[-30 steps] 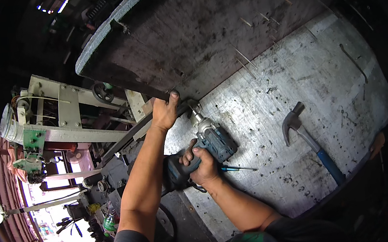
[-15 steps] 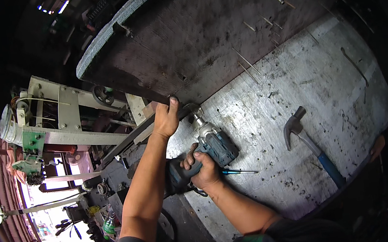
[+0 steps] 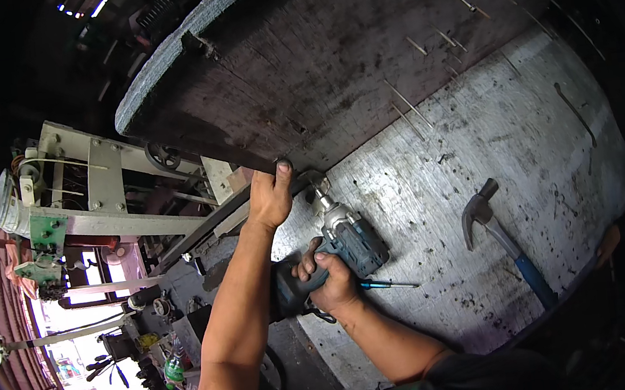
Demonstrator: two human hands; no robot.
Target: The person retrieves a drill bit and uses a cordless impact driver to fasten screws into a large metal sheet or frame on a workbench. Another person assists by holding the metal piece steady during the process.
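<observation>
My left hand (image 3: pixel 270 198) grips the lower left edge of a large dark board (image 3: pixel 268 77), thumb up, with the other fingers partly hidden. The board stands tilted on the metal tabletop (image 3: pixel 444 203), and its upper rim looks pale and rough. Closed around the handle of a blue-grey cordless impact wrench (image 3: pixel 360 243) is my right hand (image 3: pixel 336 281). The wrench's silver nose points up toward the board's bottom edge, close to my left hand; whether its tip touches anything is hard to see. A thin blue-handled screwdriver (image 3: pixel 388 284) lies beside the wrench.
A claw hammer (image 3: pixel 521 256) with a blue grip lies on the right of the tabletop. Several thin nails or screws (image 3: pixel 408 104) stick out of the board's face. A cream metal machine frame (image 3: pixel 106 176) stands at left. Near the far right edge lies a thin rod (image 3: pixel 574 113).
The view has shifted slightly, so the board, hammer and machine frame sit a little differently. Both hands keep their hold on the board and the wrench.
</observation>
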